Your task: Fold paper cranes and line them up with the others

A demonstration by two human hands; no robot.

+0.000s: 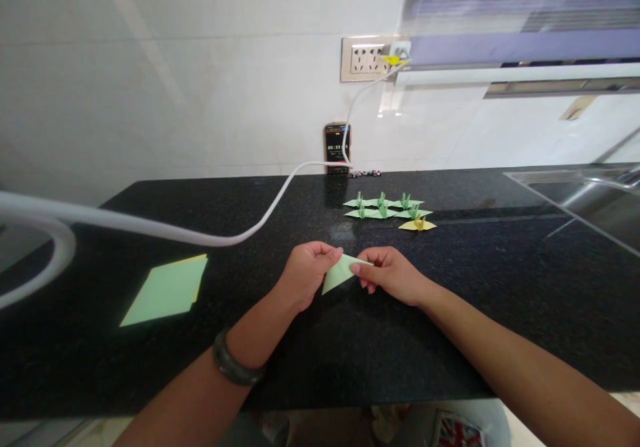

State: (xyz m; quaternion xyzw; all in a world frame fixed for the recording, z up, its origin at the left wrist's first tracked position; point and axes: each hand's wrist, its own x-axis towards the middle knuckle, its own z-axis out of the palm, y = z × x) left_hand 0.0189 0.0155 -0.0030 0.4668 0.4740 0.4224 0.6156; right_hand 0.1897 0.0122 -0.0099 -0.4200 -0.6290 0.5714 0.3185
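A light green sheet of origami paper (338, 274), folded into a triangle, is held between my two hands above the dark counter. My left hand (311, 270) pinches its upper left corner between thumb and fingers. On the right side, my right hand (387, 272) grips the edge, thumb on top and fingers curled beneath. Beyond my hands stand several folded green paper cranes (383, 212) in two rows, with one yellow paper crane (418, 225) in front of them at the right. To the left lies a stack of green and yellow paper sheets (165, 290).
A phone (337, 148) showing a timer leans against the tiled wall. A white cable (230, 240) runs from the wall socket (367, 59) across the left of the view. At the right is a metal sink (595, 200). The black counter (280, 380) ends near my body.
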